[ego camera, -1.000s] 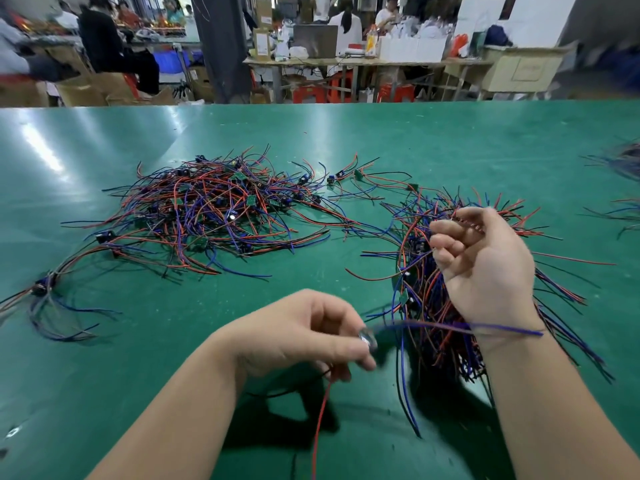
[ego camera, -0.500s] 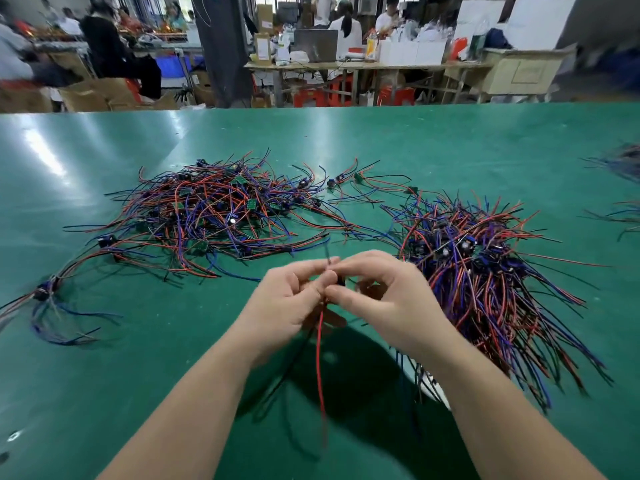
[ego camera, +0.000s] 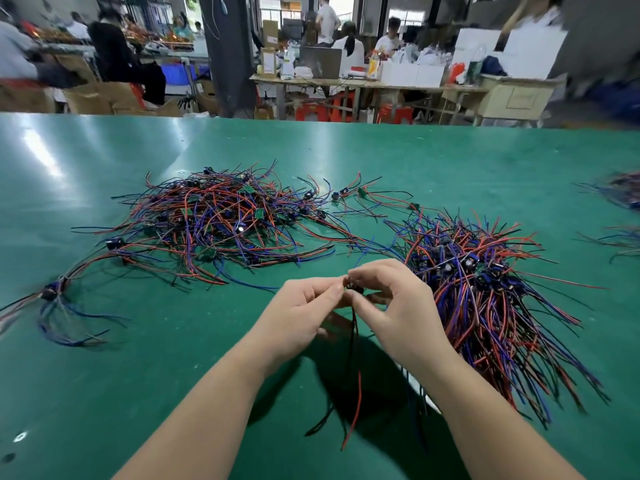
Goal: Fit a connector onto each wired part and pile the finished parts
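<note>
Both hands meet above the green table (ego camera: 381, 161). My left hand (ego camera: 298, 317) and my right hand (ego camera: 394, 306) pinch one small dark wired part (ego camera: 354, 287) between their fingertips. Its red and black wires (ego camera: 354, 375) hang down between my wrists. A loose heap of wired parts (ego camera: 221, 220) with red, blue and black leads lies to the left. A denser pile of parts (ego camera: 485, 289) lies just right of my right hand. Whether a connector sits on the held part is hidden by my fingers.
A stray bundle of wires (ego camera: 59, 299) lies at the left edge. More wires (ego camera: 620, 195) show at the far right edge. Beyond the table stand benches, boxes and several people at work.
A second ago my right hand was over the right pile and my left hand held the part low. Both hands have come together and lifted the part; the grip barely changed in the last half second.
</note>
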A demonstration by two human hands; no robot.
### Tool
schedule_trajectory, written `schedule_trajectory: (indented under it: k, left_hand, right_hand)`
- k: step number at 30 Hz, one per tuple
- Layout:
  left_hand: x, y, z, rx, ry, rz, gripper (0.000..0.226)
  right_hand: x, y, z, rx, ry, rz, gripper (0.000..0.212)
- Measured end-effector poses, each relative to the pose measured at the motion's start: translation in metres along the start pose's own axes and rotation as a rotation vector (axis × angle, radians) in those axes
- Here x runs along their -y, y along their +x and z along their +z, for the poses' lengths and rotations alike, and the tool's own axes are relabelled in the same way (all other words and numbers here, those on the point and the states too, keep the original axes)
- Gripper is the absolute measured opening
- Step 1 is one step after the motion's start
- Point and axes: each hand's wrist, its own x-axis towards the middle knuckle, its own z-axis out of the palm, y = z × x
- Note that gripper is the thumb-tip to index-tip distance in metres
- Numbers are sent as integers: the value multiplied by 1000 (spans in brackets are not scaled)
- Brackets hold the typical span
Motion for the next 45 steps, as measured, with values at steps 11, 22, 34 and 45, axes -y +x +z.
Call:
schedule_trajectory:
  k: [11,22,34,45]
  left_hand:
    - [6,8,-15,-230,-287,-126,27]
    - [2,9,-18,-187,-497,-86,42]
    - [2,12,-23,-263,-558,-92,12]
    - [2,12,-35,-399,-565,-120,10]
  right_hand:
    - [10,-7,8,132,123,23,42]
    - [18,-4,8,36,-40,-152,18]
    - [25,15,-54,-25,-134,-112,16]
    - [-39,66,-112,363,-952,427,44]
